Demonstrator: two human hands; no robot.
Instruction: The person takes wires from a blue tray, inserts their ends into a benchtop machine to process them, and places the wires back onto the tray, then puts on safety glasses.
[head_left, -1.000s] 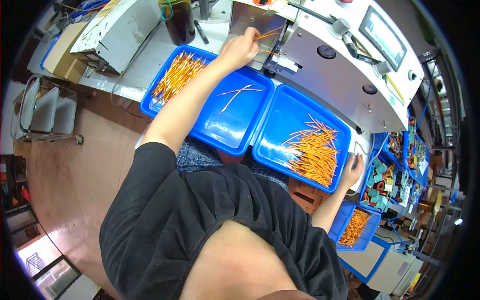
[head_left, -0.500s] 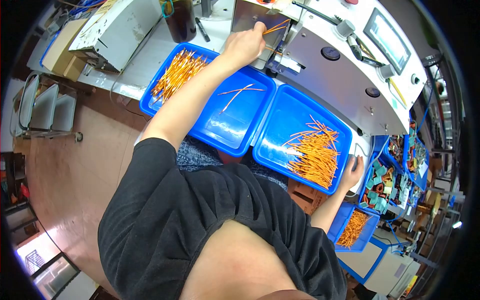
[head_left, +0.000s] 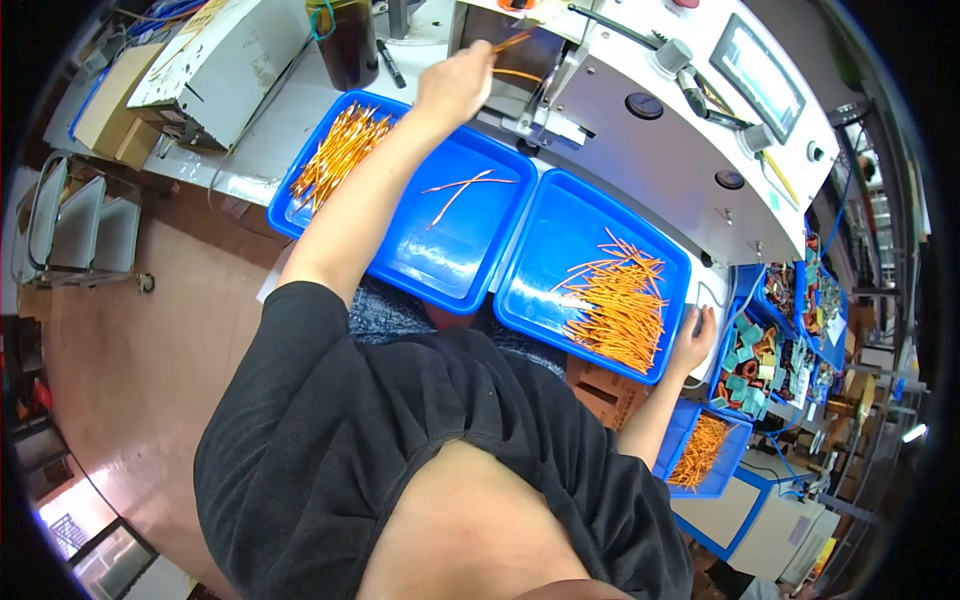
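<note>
Workshop floor: reddish-brown (head_left: pixel 185 330); one wheeled trolley (head_left: pixel 85 225) stands at far left.
Machine: one white-and-grey benchtop unit (head_left: pixel 660 165) with one screen (head_left: pixel 757 65) and two round black fittings (head_left: pixel 644 105) on its front panel.
Large blue trays: two, side by side before the machine; left tray (head_left: pixel 425 255), right tray (head_left: pixel 540 230).
Smaller blue bin: one (head_left: pixel 728 470), lower right, containing orange wires.
Right-tray wires: one heap (head_left: pixel 620 310), too many to count; most slope down to the right, the topmost crossing at mixed angles.
Left-tray wires: one heap (head_left: pixel 340 150), uncounted, long axes mainly lower left to upper right; two or three loose wires (head_left: pixel 455 190) lie crossed beside it.
Dark-filled container: one (head_left: pixel 347 50), upright on the bench, a black marker (head_left: pixel 391 65) just beside it.
Hands: well apart.
Left hand: (head_left: pixel 457 85) fingers pinched on orange wires (head_left: pixel 513 41), pointing up and right, away from the person; count unclear.
Single curved wire: one (head_left: pixel 517 74), below those, running from near the fingers rightward toward the machine; whether gripped cannot be told.
Right hand: (head_left: pixel 692 343) beside the right tray, fingers at a dark object, mostly covered; grip cannot be told.
</note>
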